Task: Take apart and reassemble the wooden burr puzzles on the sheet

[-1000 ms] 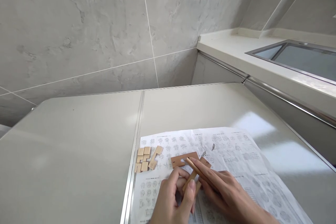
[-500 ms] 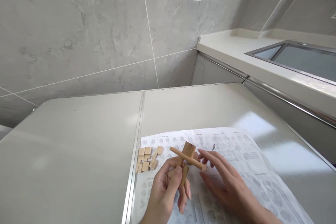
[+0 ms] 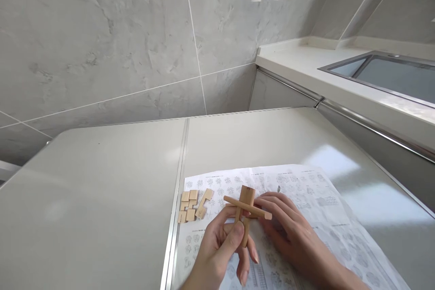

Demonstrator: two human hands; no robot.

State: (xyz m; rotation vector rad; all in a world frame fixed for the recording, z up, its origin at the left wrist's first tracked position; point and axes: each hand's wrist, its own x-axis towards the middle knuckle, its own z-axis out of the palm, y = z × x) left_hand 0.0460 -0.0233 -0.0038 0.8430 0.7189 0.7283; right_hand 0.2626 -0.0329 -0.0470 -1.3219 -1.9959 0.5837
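Note:
My left hand (image 3: pixel 222 247) pinches a cross of interlocked wooden puzzle bars (image 3: pixel 245 206), holding it up just above the printed instruction sheet (image 3: pixel 306 199). My right hand (image 3: pixel 292 238) reaches in from the right with its fingers curled loosely against the cross's right end. Several loose wooden puzzle pieces (image 3: pixel 193 205) lie in a cluster on the sheet's left edge, left of both hands.
The sheet lies on a pale countertop (image 3: pixel 102 181) with a metal seam strip (image 3: pixel 176 199) running front to back. A grey tiled wall (image 3: pixel 118 41) rises behind. To the right, a higher counter (image 3: pixel 306 68) holds a steel sink (image 3: pixel 390 74).
The wooden bars went from lying on the sheet under both hands to being lifted as a cross in my left hand. My right hand drew closer to its right end.

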